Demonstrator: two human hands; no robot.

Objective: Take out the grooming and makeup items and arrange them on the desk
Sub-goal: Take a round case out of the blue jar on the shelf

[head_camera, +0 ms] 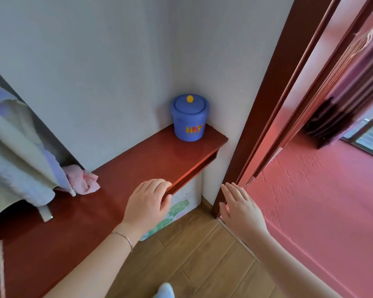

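Note:
A red-brown wooden desk [78, 214] runs along the white wall into a corner. My left hand [148, 203] curls over the desk's front edge, its fingers hooked on the lip of the drawer [194, 171] under the top. To the right of the desk, my right hand [238, 206] hangs in the air beside the door frame, flat, fingers apart and holding nothing. No grooming or makeup items are visible; the drawer's inside is hidden.
A blue lidded bucket [190, 118] with a yellow knob stands in the desk's far corner. A pink cloth [82, 179] and a pale fleece garment [15, 151] lie at the left. A dark wooden door frame [267, 108] and pink wall [321, 211] stand right. Wooden floor below.

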